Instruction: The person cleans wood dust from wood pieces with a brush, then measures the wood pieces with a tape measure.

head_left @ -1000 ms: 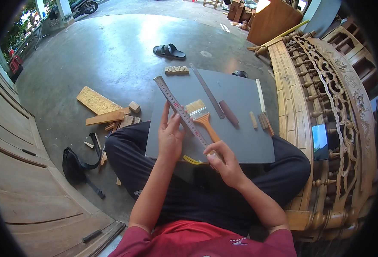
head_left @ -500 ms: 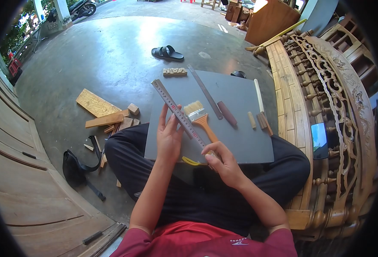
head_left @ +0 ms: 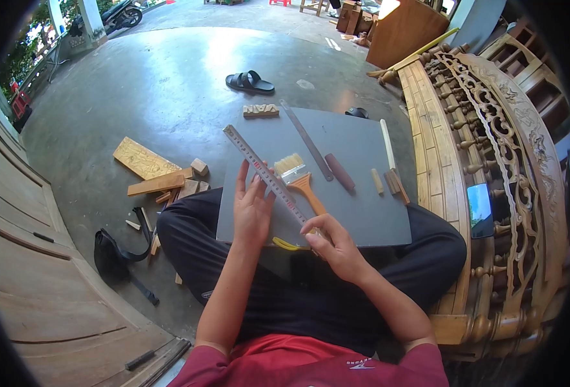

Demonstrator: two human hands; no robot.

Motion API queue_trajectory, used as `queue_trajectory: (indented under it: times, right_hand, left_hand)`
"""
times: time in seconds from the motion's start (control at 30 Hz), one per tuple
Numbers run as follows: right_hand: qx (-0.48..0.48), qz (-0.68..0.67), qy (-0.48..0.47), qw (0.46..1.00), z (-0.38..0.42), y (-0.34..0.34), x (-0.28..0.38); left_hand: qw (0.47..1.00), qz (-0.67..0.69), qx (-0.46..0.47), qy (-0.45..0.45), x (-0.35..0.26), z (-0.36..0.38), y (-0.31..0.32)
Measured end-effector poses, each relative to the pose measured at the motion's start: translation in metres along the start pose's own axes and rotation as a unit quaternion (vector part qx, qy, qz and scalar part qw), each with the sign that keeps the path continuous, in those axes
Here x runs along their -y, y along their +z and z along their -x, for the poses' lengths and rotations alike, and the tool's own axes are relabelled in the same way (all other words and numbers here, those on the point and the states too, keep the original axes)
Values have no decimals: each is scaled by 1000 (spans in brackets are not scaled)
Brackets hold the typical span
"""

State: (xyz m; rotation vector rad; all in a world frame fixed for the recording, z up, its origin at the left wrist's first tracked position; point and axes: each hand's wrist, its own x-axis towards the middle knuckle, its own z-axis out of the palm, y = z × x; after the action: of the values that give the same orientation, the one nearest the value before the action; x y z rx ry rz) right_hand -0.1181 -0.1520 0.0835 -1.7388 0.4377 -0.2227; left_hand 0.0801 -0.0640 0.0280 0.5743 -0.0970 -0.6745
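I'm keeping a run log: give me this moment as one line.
left hand at middle of long silver measuring strip | right hand holding its near end | orange-handled pale-bristled brush on flat grey board

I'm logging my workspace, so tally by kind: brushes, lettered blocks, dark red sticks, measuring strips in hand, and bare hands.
Brush: 1
Lettered block: 1
Dark red stick: 1
Measuring strip in hand: 1
Hands (left hand, right hand): 2
Total: 6
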Motion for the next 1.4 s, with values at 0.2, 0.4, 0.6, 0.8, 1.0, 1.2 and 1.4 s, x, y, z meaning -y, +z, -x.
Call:
queue_trajectory:
  times: [0.2,0.4,0.6,0.8,1.0,1.2,1.4]
  right_hand:
    - [-9,38,-38,999,-1,-2,-6]
    - [1,16,4,1000,1,-3,2]
    - [3,22,4,1000,1,-3,0]
    - [1,33,-2,999,0,-3,-2]
    - [0,31,-5,1000,0,-3,-2]
    - [1,30,-6,1000,0,-4,-1]
    - [3,25,-3,1000,0,-4,-1]
  left_hand:
    - [1000,-5,7,1,1,-1,0]
    - [1000,-17,0,2,-2,1,5]
    - [1000,-1,5,1,-3,1,4]
    - [1000,-5,14,5,-3,0,3]
    - [1000,13,20,8,0,-3,-1]
    - [1000,6,25,12,0,-2,-1]
    - [999,17,27,9,-1,-2,-1]
